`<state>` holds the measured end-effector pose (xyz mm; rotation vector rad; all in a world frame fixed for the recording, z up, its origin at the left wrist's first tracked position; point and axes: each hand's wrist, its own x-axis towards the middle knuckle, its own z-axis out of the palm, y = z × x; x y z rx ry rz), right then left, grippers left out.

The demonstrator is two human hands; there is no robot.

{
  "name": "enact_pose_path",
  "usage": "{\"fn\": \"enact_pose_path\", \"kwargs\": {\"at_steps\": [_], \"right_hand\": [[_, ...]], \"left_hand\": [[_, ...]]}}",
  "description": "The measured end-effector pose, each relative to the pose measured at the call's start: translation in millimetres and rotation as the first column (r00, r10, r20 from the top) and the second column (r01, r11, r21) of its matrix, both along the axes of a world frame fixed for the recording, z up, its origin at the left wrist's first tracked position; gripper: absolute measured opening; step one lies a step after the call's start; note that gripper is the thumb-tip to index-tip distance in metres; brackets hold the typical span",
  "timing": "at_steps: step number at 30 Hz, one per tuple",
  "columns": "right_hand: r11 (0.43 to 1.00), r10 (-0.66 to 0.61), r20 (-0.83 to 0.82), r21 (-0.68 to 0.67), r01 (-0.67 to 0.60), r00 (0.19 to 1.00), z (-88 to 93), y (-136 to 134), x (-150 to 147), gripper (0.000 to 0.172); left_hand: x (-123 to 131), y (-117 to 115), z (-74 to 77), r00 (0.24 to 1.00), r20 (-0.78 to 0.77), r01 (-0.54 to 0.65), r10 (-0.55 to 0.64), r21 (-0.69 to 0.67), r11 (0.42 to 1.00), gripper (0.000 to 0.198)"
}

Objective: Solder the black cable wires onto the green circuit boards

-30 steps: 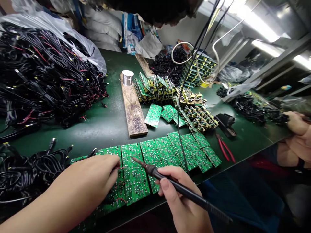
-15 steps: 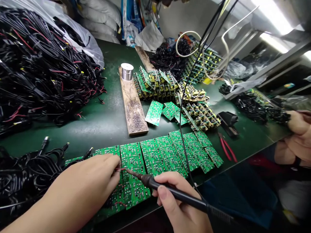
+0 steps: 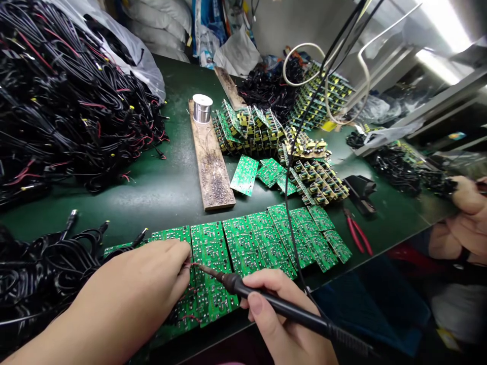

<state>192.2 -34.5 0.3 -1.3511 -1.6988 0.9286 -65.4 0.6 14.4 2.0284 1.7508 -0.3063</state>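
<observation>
My right hand (image 3: 279,317) grips a black soldering iron (image 3: 281,305) like a pen. The iron's tip points left and meets the end of a thin red wire (image 3: 193,263) over a green circuit board (image 3: 211,253). Pinched between the thumb and fingers of my left hand (image 3: 152,284) is that wire; the rest of it is hidden by the hand. Under and beside both hands runs a row of green circuit boards (image 3: 243,243), solder side up. Black cables (image 3: 41,279) lie in a heap left of my left hand.
A solder spool (image 3: 202,109) stands on a scorched wooden board (image 3: 213,172). Behind the row are stacked circuit boards (image 3: 251,132). Red-handled pliers (image 3: 357,233) lie to the right. A large cable pile (image 3: 76,101) fills the left. At far right is another person's hand (image 3: 467,195).
The whole view has shifted slightly, with the table things a little further right. Both hands keep nearly the same pose, the iron's tip still at the red wire.
</observation>
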Motion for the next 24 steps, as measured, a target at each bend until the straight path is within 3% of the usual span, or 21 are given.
{"fn": "enact_pose_path", "kwargs": {"at_steps": [12,19,24], "right_hand": [[0.995,-0.018,0.033,0.096,0.015,0.999,18.8,5,13,0.014],[0.996,0.01,0.053,0.091,-0.015,0.999,21.0,-1,19,0.014],[0.996,0.005,0.046,0.084,-0.009,0.999,19.3,1,25,0.012]], "left_hand": [[2,0,4.4,0.999,-0.028,0.027,-0.027,-0.004,1.0,0.032],[-4,-6,-2.8,1.0,0.006,0.027,-0.028,0.089,0.996,0.039],[-10,-9,-5.5,0.994,0.099,-0.052,0.035,0.18,0.982,0.044]]}}
